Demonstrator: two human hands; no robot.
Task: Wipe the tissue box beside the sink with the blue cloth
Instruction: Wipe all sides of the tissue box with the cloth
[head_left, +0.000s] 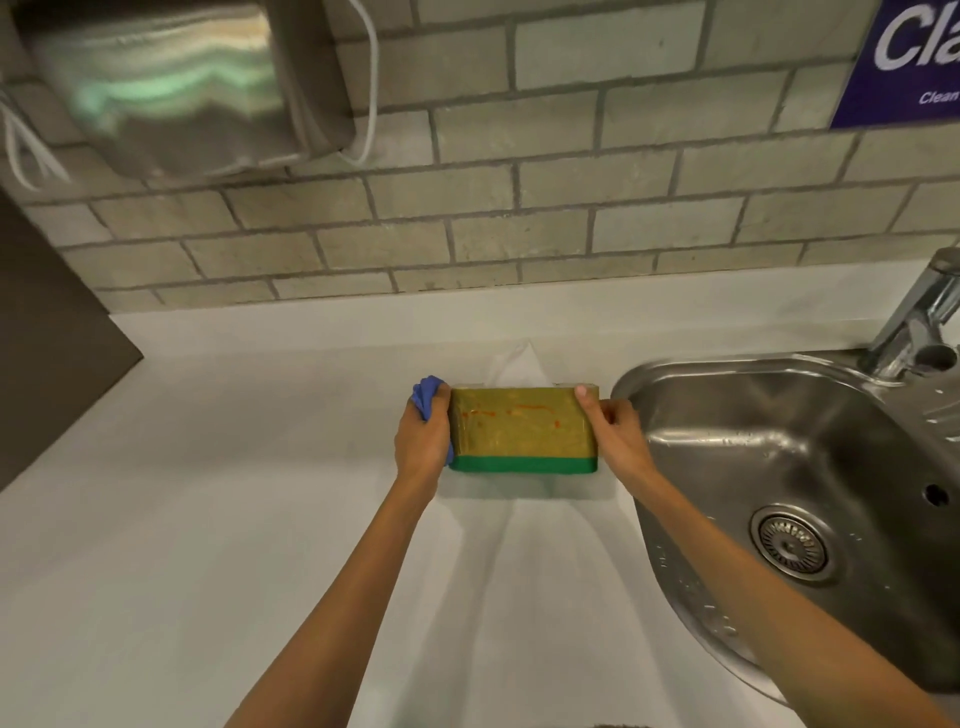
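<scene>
We see the tissue box (522, 436) standing on the white counter (208, 519), just to the left of the steel sink (779, 467), with its near face toward us: mostly golden-yellow with faint red marks, and a green band along the bottom. A white tissue (519, 364) pokes up from the box's top, behind that face. Our left hand (422, 447) is pressed against the box's left end, fingers curled shut around the bunched blue cloth (427, 397), which shows above the knuckles and again as a thin strip between palm and box. Our right hand (613, 434) clasps the box's right end, thumb laid along the upper corner of the near face and fingers wrapped round the side nearest the sink rim; it is closed on the box. Both forearms reach in from the lower edge toward the box. Beyond the box rises a grey brick-tiled wall (519, 208). Up and to the left of the box hangs a shiny metal dispenser (171, 88); to the far right, past the sink, stands a chrome tap (919, 322), and above it is a corner of a purple sign (909, 62).
</scene>
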